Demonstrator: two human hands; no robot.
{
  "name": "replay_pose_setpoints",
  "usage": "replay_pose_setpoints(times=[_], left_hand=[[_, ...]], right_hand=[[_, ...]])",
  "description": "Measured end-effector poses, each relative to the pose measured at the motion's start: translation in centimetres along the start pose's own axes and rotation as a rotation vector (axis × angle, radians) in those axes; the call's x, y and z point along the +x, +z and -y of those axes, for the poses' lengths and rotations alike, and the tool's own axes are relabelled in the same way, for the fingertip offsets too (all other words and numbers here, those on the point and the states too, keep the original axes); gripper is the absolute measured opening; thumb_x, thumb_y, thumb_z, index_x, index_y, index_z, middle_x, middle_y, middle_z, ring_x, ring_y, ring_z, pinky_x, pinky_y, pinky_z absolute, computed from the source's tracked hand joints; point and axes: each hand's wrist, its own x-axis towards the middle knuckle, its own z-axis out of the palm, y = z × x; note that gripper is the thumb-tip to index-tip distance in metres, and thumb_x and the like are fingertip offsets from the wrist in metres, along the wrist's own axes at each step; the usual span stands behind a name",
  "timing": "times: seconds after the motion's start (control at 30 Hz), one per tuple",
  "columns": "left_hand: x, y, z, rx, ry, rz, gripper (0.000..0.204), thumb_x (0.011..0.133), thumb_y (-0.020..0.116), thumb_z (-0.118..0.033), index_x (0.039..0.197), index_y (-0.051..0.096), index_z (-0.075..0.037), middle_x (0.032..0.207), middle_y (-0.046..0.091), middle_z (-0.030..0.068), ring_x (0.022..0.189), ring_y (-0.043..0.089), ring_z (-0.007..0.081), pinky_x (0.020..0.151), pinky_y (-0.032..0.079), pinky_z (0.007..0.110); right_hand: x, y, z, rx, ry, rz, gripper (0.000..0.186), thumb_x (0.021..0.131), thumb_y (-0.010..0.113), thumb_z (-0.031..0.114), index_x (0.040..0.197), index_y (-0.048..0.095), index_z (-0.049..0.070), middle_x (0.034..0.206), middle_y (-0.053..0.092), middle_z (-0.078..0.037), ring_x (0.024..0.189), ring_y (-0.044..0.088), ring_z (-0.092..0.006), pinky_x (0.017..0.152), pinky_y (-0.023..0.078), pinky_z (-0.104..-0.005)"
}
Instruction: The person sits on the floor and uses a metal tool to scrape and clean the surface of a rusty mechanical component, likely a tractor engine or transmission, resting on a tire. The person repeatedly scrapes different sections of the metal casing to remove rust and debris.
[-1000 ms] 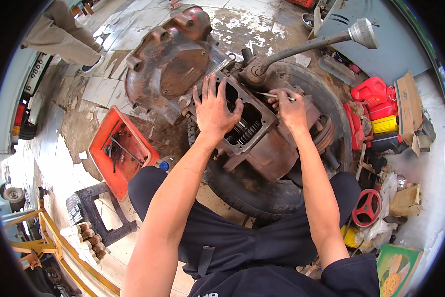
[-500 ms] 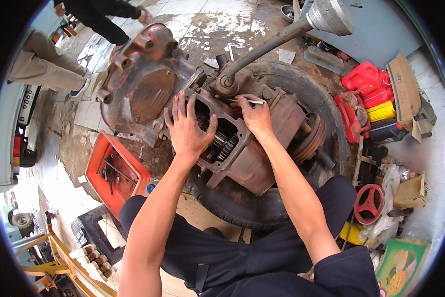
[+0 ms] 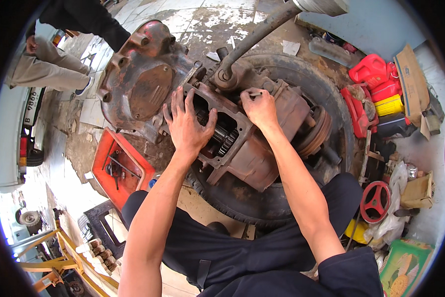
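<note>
Red tray (image 3: 114,159) with tools sits on the floor far left; next, left hand (image 3: 189,127) lies flat, fingers spread, gripping nothing, on the rusty gearbox housing (image 3: 252,153) resting on a big tyre (image 3: 326,99); right hand (image 3: 260,106) pinches a thin tool (image 3: 254,93) at the housing's top edge; red jerrycans (image 3: 376,74) far right.

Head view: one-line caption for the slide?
Left hand spread on an open rusty gearbox resting on a tyre; right hand pinches a thin tool at its top.
</note>
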Motion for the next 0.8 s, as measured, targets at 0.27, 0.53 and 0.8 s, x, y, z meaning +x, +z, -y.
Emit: replay_pose_setpoints(times=[0.27, 0.53, 0.8], left_hand=[[-0.4, -0.2, 0.3, 0.006, -0.003, 0.005, 0.076, 0.088, 0.069, -0.048, 0.149, 0.040, -0.013, 0.159, 0.036, 0.0181, 0.149, 0.031, 0.0371, 0.121, 0.018, 0.058], [-0.1, 0.1, 0.3, 0.016, -0.002, 0.006, 0.078, 0.087, 0.069, -0.050, 0.147, 0.041, -0.010, 0.158, 0.036, 0.0193, 0.148, 0.031, 0.0368, 0.122, 0.017, 0.057], [-0.3, 0.1, 0.5, 0.023, 0.000, -0.004, 0.077, 0.086, 0.070, -0.048, 0.147, 0.042, -0.012, 0.157, 0.037, 0.0190, 0.148, 0.032, 0.0368, 0.121, 0.018, 0.057]], right_hand=[[-0.4, 0.1, -0.5, 0.201, 0.063, 0.014, 0.032, 0.091, 0.062, 0.029, 0.097, 0.075, 0.000, 0.084, 0.076, -0.017, 0.087, 0.074, -0.0324, 0.077, 0.056, -0.0386], [0.1, 0.5, -0.4, 0.100, 0.095, -0.045, 0.033, 0.089, 0.060, 0.028, 0.085, 0.076, 0.000, 0.080, 0.075, -0.016, 0.080, 0.074, -0.0315, 0.075, 0.056, -0.0390], [0.5, 1.1, -0.6, 0.208, 0.267, -0.064, 0.033, 0.086, 0.060, 0.027, 0.082, 0.076, -0.002, 0.077, 0.074, -0.020, 0.083, 0.073, -0.0351, 0.079, 0.056, -0.0416]])
